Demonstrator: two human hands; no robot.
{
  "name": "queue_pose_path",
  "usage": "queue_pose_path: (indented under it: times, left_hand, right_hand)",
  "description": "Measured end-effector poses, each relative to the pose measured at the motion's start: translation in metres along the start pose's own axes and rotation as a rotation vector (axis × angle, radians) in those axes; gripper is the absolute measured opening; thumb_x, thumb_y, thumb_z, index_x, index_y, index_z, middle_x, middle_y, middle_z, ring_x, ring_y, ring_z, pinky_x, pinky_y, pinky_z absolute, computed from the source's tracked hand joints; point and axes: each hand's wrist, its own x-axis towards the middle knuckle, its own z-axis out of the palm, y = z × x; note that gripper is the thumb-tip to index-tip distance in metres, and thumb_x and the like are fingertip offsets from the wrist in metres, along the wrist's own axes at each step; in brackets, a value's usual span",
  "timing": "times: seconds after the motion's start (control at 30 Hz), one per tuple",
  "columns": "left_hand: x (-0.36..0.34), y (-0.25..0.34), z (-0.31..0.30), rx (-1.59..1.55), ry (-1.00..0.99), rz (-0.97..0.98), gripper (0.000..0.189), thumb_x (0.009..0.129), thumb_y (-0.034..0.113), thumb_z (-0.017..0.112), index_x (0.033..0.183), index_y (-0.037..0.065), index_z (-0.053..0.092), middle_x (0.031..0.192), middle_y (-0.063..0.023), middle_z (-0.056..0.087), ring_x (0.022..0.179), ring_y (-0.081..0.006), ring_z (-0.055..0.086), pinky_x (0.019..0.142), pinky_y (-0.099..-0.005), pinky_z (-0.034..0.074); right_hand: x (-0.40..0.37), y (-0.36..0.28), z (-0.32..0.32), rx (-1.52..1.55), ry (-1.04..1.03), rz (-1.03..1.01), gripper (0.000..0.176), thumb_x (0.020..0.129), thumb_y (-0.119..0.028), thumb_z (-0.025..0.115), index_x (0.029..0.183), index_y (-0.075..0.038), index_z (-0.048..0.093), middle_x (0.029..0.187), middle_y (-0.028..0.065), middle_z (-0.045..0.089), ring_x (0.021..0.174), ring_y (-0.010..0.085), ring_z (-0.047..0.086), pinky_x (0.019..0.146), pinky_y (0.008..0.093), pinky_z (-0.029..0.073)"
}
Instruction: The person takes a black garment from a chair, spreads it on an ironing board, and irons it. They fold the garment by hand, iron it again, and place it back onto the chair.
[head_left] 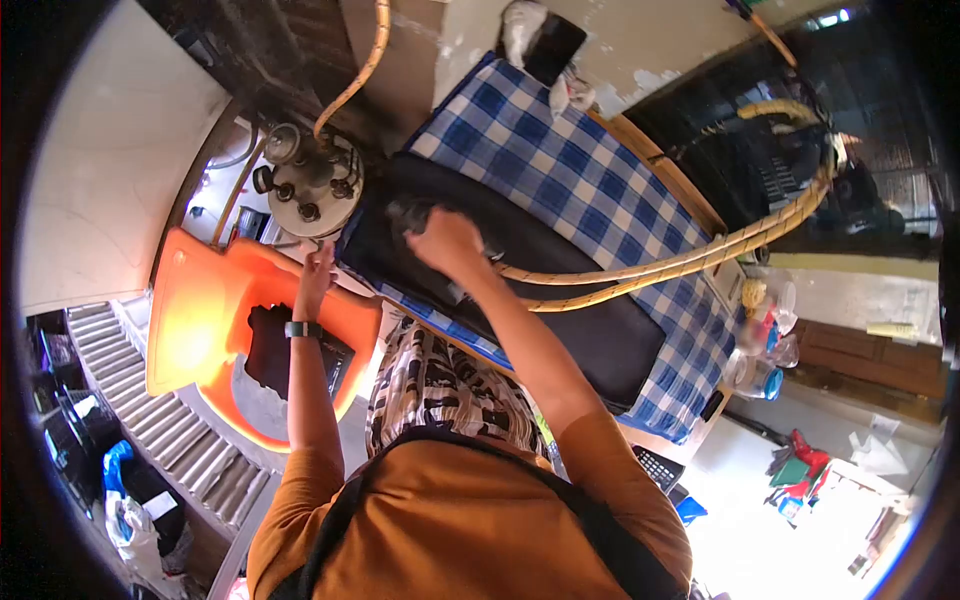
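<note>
My right hand [447, 240] is closed around a dark steam iron [408, 216], partly hidden by the hand and smeared by motion. Two yellowish braided hoses [640, 268] run to it from the right. Beneath it lies a long black pad [590, 345] on a table spread with blue-and-white checked cloth [600, 190]. My left hand [316, 276], with a dark band at the wrist, is held over the edge of an orange chair [215, 290]. Its fingers are loosely apart, with nothing seen in them. A dark piece of fabric [268, 345] lies on the chair.
A round metal boiler [315, 190] with several black knobs stands beyond my left hand, a hose rising from it. Dark window panes [800, 150] are at the right. A black item on white cloth [555, 48] lies at the table's far end. Plastic containers [760, 375] sit at right.
</note>
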Motion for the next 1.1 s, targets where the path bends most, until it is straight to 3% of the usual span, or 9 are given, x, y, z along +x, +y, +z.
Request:
queue_pose_path:
  times: [0.1,0.17,0.43,0.57,0.63,0.7,0.83,0.97,1.1]
  left_hand:
    - [-0.003,-0.029,0.021,-0.040,-0.108,0.055,0.033,0.088,0.034,0.065,0.094,0.005,0.051,0.069,0.0024,0.051,0.056,-0.0058,0.050,0.051,-0.0199,0.043]
    - [-0.005,-0.042,0.039,-0.164,0.127,0.314,0.030,0.088,0.029,0.067,0.097,0.004,0.053,0.071,0.0012,0.054,0.056,-0.0071,0.050,0.054,-0.0209,0.045]
    - [0.020,-0.061,0.036,-0.317,0.252,0.286,0.027,0.086,0.025,0.069,0.099,0.005,0.056,0.089,-0.0007,0.056,0.073,-0.0104,0.053,0.064,-0.0253,0.047]
    - [-0.036,-0.032,0.073,0.512,0.841,0.778,0.033,0.086,0.025,0.067,0.107,0.002,0.056,0.105,-0.0155,0.052,0.096,-0.0298,0.051,0.083,-0.0394,0.042]
    - [-0.073,-0.026,0.104,0.548,0.730,0.956,0.032,0.086,0.023,0.064,0.110,0.004,0.057,0.104,-0.0200,0.052,0.095,-0.0340,0.050,0.083,-0.0424,0.041]
    - [-0.121,-0.023,0.143,0.593,0.575,1.016,0.029,0.085,0.022,0.064,0.109,0.007,0.058,0.101,-0.0164,0.054,0.094,-0.0322,0.050,0.083,-0.0424,0.039]
    - [-0.187,-0.039,0.184,0.775,0.310,0.971,0.027,0.085,0.025,0.063,0.109,0.012,0.059,0.100,-0.0144,0.054,0.098,-0.0317,0.048,0.087,-0.0462,0.035]
    - [-0.210,-0.061,0.198,0.744,0.013,0.989,0.032,0.086,0.022,0.060,0.113,0.007,0.054,0.095,-0.0170,0.054,0.090,-0.0336,0.051,0.080,-0.0434,0.040]
    - [-0.219,-0.061,0.190,0.624,-0.342,0.719,0.043,0.086,0.019,0.060,0.124,0.008,0.044,0.083,-0.0126,0.057,0.073,-0.0289,0.057,0.068,-0.0389,0.047]
  right_hand:
    - [-0.001,0.076,-0.039,0.048,0.095,0.203,0.046,0.078,-0.039,0.064,0.094,0.004,0.066,0.097,0.0272,0.065,0.096,0.0378,0.064,0.082,0.0438,0.052]
    - [-0.028,0.135,-0.063,0.082,0.196,0.311,0.049,0.079,-0.042,0.064,0.090,0.006,0.066,0.090,0.0255,0.067,0.089,0.0382,0.066,0.078,0.0439,0.053]
    - [-0.189,0.380,-0.125,0.420,0.476,0.656,0.047,0.077,-0.042,0.070,0.062,0.002,0.061,0.050,0.0084,0.057,0.043,0.0190,0.060,0.042,0.0342,0.048]
    - [-0.243,0.476,-0.154,0.427,0.527,0.761,0.051,0.075,-0.048,0.070,0.063,0.001,0.062,0.051,0.0100,0.057,0.042,0.0222,0.057,0.043,0.0365,0.048]
    - [-0.258,0.492,-0.152,0.468,0.543,0.726,0.054,0.074,-0.052,0.070,0.064,0.001,0.063,0.055,0.0128,0.058,0.046,0.0254,0.058,0.045,0.0402,0.048]
    - [-0.277,0.479,-0.149,-0.880,1.143,0.405,0.064,0.071,-0.064,0.066,0.079,0.000,0.064,0.073,0.0179,0.059,0.068,0.0333,0.059,0.058,0.0489,0.048]
    - [-0.287,0.454,-0.059,-0.444,0.534,0.924,0.065,0.079,-0.061,0.059,0.100,0.000,0.054,0.099,0.0205,0.051,0.100,0.0410,0.048,0.081,0.0530,0.041]
    - [-0.288,0.435,0.050,-0.350,0.638,0.651,0.051,0.088,-0.047,0.052,0.097,0.003,0.053,0.091,0.0263,0.052,0.093,0.0448,0.050,0.083,0.0538,0.042]
    - [-0.270,0.425,0.012,0.363,0.541,0.692,0.066,0.091,-0.037,0.052,0.132,0.011,0.035,0.141,0.0296,0.034,0.133,0.0386,0.032,0.108,0.0395,0.027]
